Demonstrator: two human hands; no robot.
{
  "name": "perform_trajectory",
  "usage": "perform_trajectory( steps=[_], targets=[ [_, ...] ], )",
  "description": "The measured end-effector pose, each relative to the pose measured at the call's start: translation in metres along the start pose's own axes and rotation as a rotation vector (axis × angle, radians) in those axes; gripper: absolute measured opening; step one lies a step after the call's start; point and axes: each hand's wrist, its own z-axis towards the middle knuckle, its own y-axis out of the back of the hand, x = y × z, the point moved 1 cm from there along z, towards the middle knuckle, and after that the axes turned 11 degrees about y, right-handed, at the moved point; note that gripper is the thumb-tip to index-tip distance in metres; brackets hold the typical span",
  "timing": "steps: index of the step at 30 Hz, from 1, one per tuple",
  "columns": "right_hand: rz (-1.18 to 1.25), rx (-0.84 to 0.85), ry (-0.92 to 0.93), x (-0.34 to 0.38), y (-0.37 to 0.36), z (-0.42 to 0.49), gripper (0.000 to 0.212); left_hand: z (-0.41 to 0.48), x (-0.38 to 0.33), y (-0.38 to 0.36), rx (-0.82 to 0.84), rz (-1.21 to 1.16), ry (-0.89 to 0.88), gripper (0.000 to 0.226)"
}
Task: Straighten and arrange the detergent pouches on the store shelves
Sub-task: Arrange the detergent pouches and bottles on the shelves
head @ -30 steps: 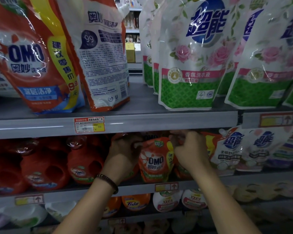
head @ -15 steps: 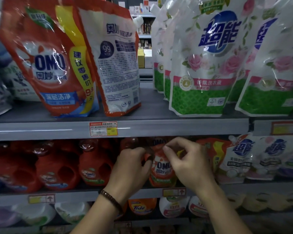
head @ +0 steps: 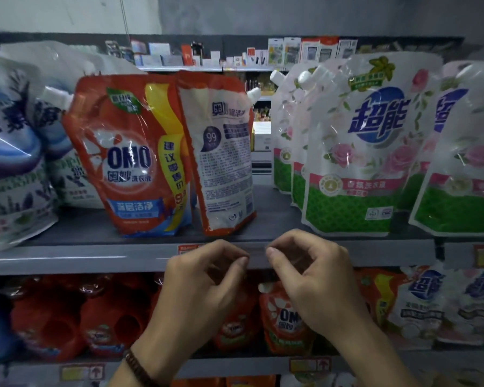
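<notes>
On the upper shelf [head: 95, 258] an orange OMO pouch [head: 129, 157] stands facing front, leaning a little left. Touching its right side, a second OMO pouch [head: 224, 160] stands with its printed back outward. Right of a gap, white and green rose-print pouches [head: 355, 152] stand in rows. A small OMO pouch [head: 282, 319] stands upright on the lower shelf, partly hidden behind my right hand [head: 310, 280]. My left hand [head: 204, 277] hovers beside it. Both hands float in front of the upper shelf's edge with fingers loosely curled, holding nothing.
Lavender-print pouches [head: 9, 152] lean at the upper left. Orange handled bottles [head: 67, 325] fill the lower shelf's left, and white-blue pouches [head: 422, 303] stand at its right. Price tags sit on the shelf rails. Another aisle's shelves show through the gap.
Both hands have let go of the small OMO pouch on the lower shelf and risen to the upper shelf's front edge. The view has tilted upward.
</notes>
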Motion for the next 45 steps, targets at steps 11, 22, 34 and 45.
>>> perform_trajectory(
  steps=[11, 22, 34, 45],
  targets=[
    [0.052, -0.108, -0.011, 0.033, -0.018, 0.050, 0.012, 0.025, 0.001, 0.038, -0.179, -0.070, -0.060, 0.041],
    [0.007, -0.082, -0.091, 0.040, -0.040, 0.089, 0.068, 0.046, 0.002, 0.039, -0.070, -0.078, -0.049, 0.087],
    [0.053, 0.026, -0.114, 0.043, -0.043, 0.099, 0.075, 0.052, -0.004, 0.021, -0.004, -0.148, -0.014, 0.093],
    [0.120, -0.052, -0.099, 0.038, -0.030, 0.106, 0.052, 0.043, -0.018, 0.000, -0.083, 0.048, -0.206, 0.080]
  ],
)
